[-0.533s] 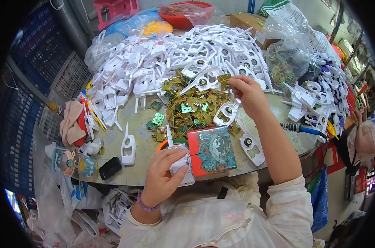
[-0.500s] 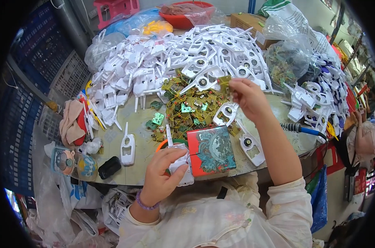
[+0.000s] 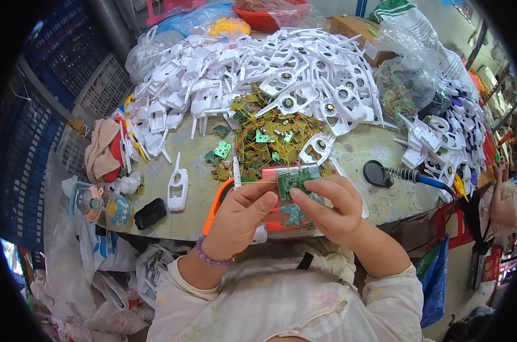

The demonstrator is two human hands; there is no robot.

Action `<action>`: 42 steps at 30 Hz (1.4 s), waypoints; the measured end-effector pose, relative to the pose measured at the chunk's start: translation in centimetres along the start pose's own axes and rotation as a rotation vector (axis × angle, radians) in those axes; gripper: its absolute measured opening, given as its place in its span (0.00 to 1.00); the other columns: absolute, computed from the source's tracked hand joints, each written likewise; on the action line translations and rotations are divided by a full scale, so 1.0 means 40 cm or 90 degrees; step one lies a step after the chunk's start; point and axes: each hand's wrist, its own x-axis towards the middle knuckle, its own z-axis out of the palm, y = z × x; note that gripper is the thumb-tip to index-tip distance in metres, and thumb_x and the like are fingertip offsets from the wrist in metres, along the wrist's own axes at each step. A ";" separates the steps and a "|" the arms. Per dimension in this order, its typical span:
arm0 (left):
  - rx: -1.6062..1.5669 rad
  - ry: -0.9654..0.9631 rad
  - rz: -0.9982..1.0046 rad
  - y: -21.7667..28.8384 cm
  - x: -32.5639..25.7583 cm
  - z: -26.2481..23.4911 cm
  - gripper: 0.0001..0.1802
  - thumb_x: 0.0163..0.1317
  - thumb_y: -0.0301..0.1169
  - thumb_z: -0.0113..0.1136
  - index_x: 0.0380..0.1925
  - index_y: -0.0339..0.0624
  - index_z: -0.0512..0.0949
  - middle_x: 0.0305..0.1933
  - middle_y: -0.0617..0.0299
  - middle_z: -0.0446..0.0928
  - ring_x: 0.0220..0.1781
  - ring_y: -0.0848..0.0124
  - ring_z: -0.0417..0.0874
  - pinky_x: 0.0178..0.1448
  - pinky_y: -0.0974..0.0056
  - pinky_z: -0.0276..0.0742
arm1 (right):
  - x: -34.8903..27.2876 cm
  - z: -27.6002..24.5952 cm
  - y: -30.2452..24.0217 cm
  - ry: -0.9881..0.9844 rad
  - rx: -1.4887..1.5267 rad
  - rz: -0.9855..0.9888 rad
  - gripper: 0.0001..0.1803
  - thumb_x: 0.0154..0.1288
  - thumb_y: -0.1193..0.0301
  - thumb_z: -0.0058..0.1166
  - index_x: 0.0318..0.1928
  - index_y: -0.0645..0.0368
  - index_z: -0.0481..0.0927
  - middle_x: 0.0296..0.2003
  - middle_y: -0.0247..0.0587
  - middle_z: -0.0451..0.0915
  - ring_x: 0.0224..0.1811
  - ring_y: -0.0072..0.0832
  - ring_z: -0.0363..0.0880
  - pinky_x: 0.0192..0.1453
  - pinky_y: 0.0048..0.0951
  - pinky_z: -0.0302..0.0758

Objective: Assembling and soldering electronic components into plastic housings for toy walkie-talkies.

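Note:
A green circuit board (image 3: pixel 288 188) is pinched between thumb and fingers of my right hand (image 3: pixel 335 208), above the table's front edge. From its left side a thin yellow wire (image 3: pixel 259 182) runs to my left hand (image 3: pixel 244 215), whose closed fingertips meet it beside the board. Under that hand lies a white plastic shell; its antenna (image 3: pixel 236 166) sticks out beyond the fingers. Partly hidden behind both hands are a red box (image 3: pixel 275 171) with a worn, bluish-grey top and an orange ring-shaped thing (image 3: pixel 217 206). Farther back spreads a heap of wired circuit boards (image 3: pixel 264 139).
White shells (image 3: pixel 304 68) are piled across the back, some with round speakers. A soldering iron (image 3: pixel 421 179) rests in a coiled holder at right, beside a round black dish (image 3: pixel 378 173). At left are a loose shell (image 3: pixel 177 189), a black case (image 3: pixel 150 214) and a clear bottle (image 3: pixel 118 212).
My right hand has come down and toward me from the heap with the circuit board, meeting my left hand. My left hand has lifted off the white shell to the board's wire.

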 end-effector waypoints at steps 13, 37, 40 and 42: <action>-0.023 -0.024 -0.047 -0.024 -0.008 -0.012 0.23 0.60 0.23 0.61 0.57 0.41 0.69 0.51 0.62 0.75 0.49 0.73 0.78 0.50 0.66 0.80 | -0.036 0.006 -0.033 -0.005 0.170 0.084 0.20 0.46 0.78 0.66 0.43 0.59 0.81 0.51 0.49 0.76 0.43 0.41 0.78 0.43 0.36 0.76; 0.110 -0.105 0.030 -0.045 -0.019 -0.014 0.21 0.65 0.27 0.56 0.58 0.40 0.68 0.51 0.63 0.72 0.48 0.76 0.76 0.51 0.69 0.77 | -0.105 0.041 -0.077 0.047 0.384 0.345 0.18 0.47 0.82 0.65 0.41 0.63 0.79 0.51 0.51 0.75 0.50 0.39 0.79 0.47 0.29 0.80; 0.080 -0.065 0.030 -0.040 -0.022 -0.019 0.17 0.65 0.26 0.57 0.54 0.40 0.71 0.44 0.66 0.75 0.44 0.79 0.78 0.46 0.72 0.77 | -0.113 0.043 -0.076 0.084 0.358 0.316 0.17 0.46 0.83 0.64 0.40 0.62 0.80 0.49 0.51 0.76 0.47 0.35 0.79 0.42 0.27 0.80; 0.054 -0.039 0.066 -0.059 -0.016 -0.027 0.15 0.64 0.26 0.58 0.50 0.40 0.73 0.40 0.66 0.77 0.41 0.79 0.78 0.44 0.73 0.76 | -0.113 0.046 -0.076 0.121 0.229 0.280 0.16 0.47 0.83 0.65 0.39 0.61 0.80 0.43 0.47 0.78 0.40 0.29 0.79 0.36 0.24 0.77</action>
